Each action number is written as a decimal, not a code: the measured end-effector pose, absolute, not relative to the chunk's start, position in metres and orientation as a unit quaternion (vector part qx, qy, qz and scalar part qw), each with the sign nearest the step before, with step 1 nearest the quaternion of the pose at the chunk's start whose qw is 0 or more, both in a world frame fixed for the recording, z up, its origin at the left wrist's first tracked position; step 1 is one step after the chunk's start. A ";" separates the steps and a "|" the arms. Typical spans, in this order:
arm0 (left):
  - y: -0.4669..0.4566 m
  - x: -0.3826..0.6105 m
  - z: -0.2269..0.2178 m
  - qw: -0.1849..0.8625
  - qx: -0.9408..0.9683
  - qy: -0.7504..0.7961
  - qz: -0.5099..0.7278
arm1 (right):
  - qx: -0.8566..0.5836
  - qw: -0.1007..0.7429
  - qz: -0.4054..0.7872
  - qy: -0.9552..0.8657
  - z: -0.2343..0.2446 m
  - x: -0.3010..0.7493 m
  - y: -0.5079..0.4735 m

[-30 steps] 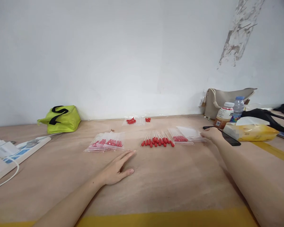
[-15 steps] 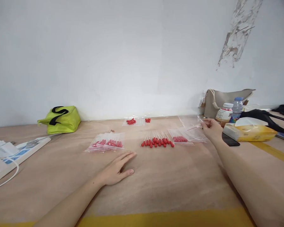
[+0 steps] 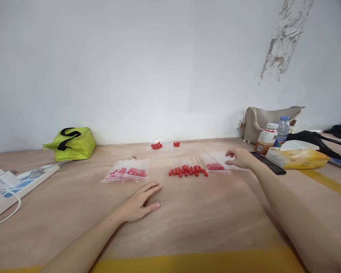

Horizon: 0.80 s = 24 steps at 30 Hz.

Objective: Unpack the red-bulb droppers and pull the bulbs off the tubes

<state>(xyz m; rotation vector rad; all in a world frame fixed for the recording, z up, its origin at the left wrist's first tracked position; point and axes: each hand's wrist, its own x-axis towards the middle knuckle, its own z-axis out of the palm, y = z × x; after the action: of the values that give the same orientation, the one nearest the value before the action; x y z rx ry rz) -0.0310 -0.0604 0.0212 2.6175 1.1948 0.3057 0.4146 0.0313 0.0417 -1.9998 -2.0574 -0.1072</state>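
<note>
My left hand (image 3: 140, 203) lies flat on the table, fingers stretched out and holding nothing. Beyond it is a fanned pile of clear zip bags (image 3: 130, 170) with red-tipped sticks inside. A loose row of red-tipped sticks (image 3: 187, 170) lies in the middle, tips toward me. My right hand (image 3: 240, 157) is over flat clear plastic bags (image 3: 220, 157) on the right, its thumb and curled fingers apart. Beside it, red tips (image 3: 215, 166) show through a bag. Near the wall lie small clear bags (image 3: 166, 145) with red pieces (image 3: 156, 145).
A lime-green pouch (image 3: 75, 144) and a white power strip (image 3: 31, 182) with plugs stand left. On the right are a dark phone (image 3: 269, 163), a yellow tissue pack (image 3: 299, 158), two bottles (image 3: 267, 139), a grey bag (image 3: 254, 127) and black straps (image 3: 309, 137). Yellow tape (image 3: 187, 261) runs along the front.
My right hand has moved left and slightly down, from the raised end of a clear plastic bag to over the flat bags. That raised bag end is down now. My left hand stays put.
</note>
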 end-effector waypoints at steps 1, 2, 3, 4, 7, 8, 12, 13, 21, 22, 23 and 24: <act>-0.060 -0.031 0.021 0.124 0.898 0.409 0.104 | -0.622 0.121 -0.014 -0.773 0.045 0.404 0.029; -0.060 -0.032 0.020 0.124 0.899 0.408 0.103 | -0.580 0.107 -0.016 -0.807 0.046 0.394 0.027; -0.059 -0.032 0.020 0.124 0.899 0.407 0.102 | -0.554 0.092 -0.033 -0.827 0.046 0.384 0.025; -0.059 -0.032 0.020 0.124 0.899 0.408 0.101 | -0.544 0.075 -0.057 -0.834 0.044 0.375 0.024; -0.059 -0.033 0.019 0.122 0.899 0.409 0.098 | -0.550 0.023 -0.123 -0.826 0.033 0.356 0.023; -0.059 -0.033 0.019 0.121 0.899 0.409 0.098 | -0.554 0.018 -0.137 -0.821 0.028 0.352 0.024; -0.059 -0.032 0.020 0.121 0.899 0.411 0.097 | -0.569 0.036 -0.173 -0.803 0.016 0.342 0.024; -0.059 -0.032 0.020 0.120 0.899 0.410 0.096 | -0.572 0.044 -0.180 -0.799 0.015 0.341 0.024; -0.059 -0.032 0.020 0.122 0.899 0.409 0.100 | -0.600 0.127 -0.209 -0.762 0.007 0.335 0.028; -0.059 -0.032 0.020 0.122 0.899 0.409 0.100 | -0.603 0.140 -0.209 -0.757 0.006 0.335 0.029; -0.058 -0.032 0.019 0.122 0.899 0.409 0.100 | -0.606 0.154 -0.207 -0.752 0.006 0.335 0.030; -0.058 -0.033 0.019 0.122 0.899 0.409 0.099 | -0.611 0.169 -0.205 -0.745 0.006 0.335 0.030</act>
<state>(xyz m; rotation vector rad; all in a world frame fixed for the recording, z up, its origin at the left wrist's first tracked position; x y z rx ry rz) -0.0326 -0.0581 0.0191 2.6248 1.1934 0.2885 0.3355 0.0305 0.0060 -1.7378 -2.1188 -0.5822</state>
